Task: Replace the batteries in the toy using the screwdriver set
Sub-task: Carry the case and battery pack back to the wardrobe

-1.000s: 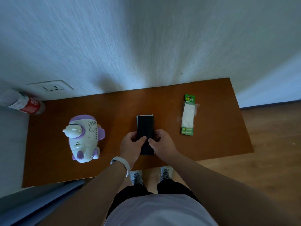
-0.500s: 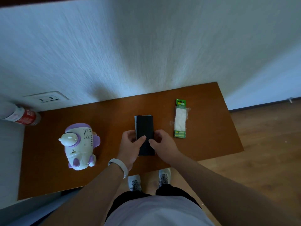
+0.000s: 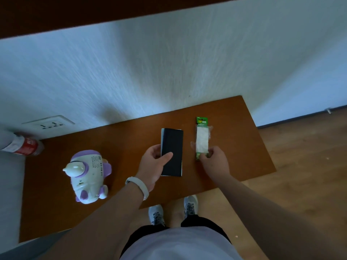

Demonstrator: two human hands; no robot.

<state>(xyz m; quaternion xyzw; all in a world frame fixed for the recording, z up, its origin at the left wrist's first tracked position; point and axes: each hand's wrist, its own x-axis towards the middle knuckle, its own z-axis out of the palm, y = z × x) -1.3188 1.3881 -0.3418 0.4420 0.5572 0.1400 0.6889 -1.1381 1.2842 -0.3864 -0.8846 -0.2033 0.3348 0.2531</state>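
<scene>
A white and purple toy [image 3: 88,175] lies on the left of the brown table [image 3: 234,156]. The black screwdriver set case [image 3: 173,147] lies flat at the table's middle. My left hand [image 3: 155,166] holds the case's near left part, thumb on top. A green and clear battery pack [image 3: 202,137] lies to the right of the case. My right hand [image 3: 214,162] pinches the pack's near end.
A red and white bottle [image 3: 22,146] lies at the table's far left by a wall socket [image 3: 48,124]. The wall runs along the table's far edge. Wooden floor [image 3: 300,166] lies to the right, and my shoes [image 3: 172,211] are under the near edge.
My right hand has left the black case and moved right to the battery pack, now pinching its near end. My left hand stays on the case.
</scene>
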